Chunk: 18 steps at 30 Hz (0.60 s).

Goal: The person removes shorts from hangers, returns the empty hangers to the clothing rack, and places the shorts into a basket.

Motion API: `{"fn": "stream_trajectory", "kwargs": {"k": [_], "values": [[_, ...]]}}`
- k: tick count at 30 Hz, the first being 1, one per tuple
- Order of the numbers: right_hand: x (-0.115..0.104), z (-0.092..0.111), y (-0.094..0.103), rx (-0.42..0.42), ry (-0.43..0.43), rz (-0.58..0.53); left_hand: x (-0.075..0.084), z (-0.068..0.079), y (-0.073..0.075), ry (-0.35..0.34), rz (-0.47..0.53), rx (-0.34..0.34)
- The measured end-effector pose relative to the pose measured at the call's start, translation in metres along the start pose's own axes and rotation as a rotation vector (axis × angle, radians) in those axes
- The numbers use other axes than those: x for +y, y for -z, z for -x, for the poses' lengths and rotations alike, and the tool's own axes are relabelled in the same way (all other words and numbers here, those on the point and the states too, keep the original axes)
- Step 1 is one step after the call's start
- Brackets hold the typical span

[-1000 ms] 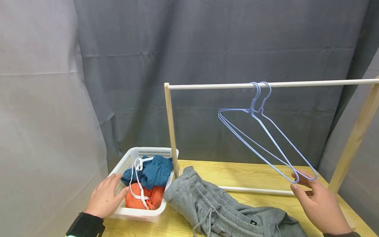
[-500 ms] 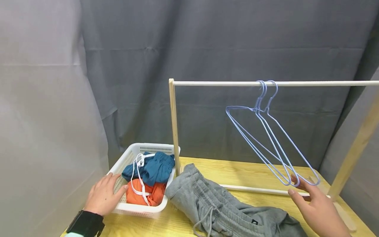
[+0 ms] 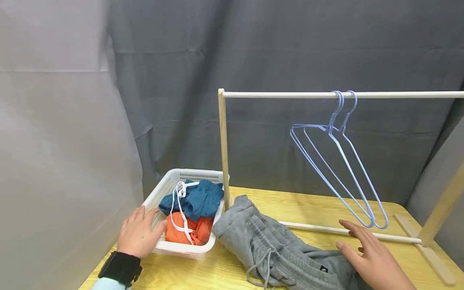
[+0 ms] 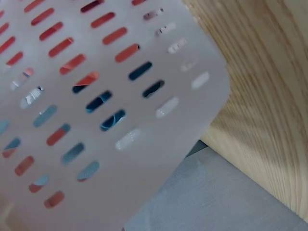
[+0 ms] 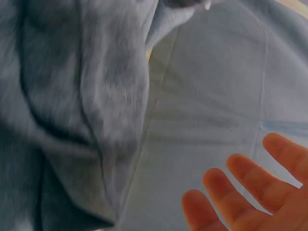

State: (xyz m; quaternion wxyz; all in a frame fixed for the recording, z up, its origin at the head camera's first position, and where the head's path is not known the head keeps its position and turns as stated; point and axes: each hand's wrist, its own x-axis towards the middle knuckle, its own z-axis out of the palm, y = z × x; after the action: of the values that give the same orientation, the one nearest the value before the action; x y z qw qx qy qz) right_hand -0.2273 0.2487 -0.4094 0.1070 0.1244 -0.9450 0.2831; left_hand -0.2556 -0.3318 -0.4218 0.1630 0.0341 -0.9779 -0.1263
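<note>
At the left side of the white plastic basket (image 3: pixel 203 249), my left hand (image 3: pixel 139 233) has its fingers spread over the rim. Inside the basket lie a blue garment (image 3: pixel 203 201), an orange garment (image 3: pixel 203 230) and a white drawstring (image 3: pixel 185 223). My right hand (image 3: pixel 373 255) is relaxed and holds nothing, just over the right end of the grey sweatpants (image 3: pixel 261 237). The sweatpants lie across the table with their waistband and grey drawstring showing. Blue hangers (image 3: pixel 348 151) hang from the rack's rail above and behind the right hand, apart from its fingers.
A wooden garment rack has a white top rail (image 3: pixel 275 95), a left post (image 3: pixel 224 149) beside the basket and a low crossbar (image 3: pixel 326 228) behind the sweatpants. Its right foot (image 3: pixel 424 249) stands on the wooden table (image 3: pixel 275 199). Grey curtains (image 3: pixel 261 52) enclose the back and sides.
My right hand has left the lower corners of the hangers and moved down towards the sweatpants. The hangers have swung slightly. My left hand stays at the basket; the head view has shifted.
</note>
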Motion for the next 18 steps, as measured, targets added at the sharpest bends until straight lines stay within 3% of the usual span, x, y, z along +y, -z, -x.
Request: {"fn": "stream_trajectory", "kwargs": {"k": [11, 15, 18], "values": [[-0.024, -0.013, -0.03, -0.129, 0.032, -0.017, 0.003, -0.002, -0.005, 0.014, -0.018, -0.021], [-0.038, -0.018, -0.044, -0.148, 0.064, -0.011, -0.001, -0.002, -0.006, 0.015, -0.024, -0.015], [-0.047, -0.021, -0.054, -0.127, 0.14, 0.016, -0.002, -0.002, -0.005, 0.01, -0.026, -0.012]]}}
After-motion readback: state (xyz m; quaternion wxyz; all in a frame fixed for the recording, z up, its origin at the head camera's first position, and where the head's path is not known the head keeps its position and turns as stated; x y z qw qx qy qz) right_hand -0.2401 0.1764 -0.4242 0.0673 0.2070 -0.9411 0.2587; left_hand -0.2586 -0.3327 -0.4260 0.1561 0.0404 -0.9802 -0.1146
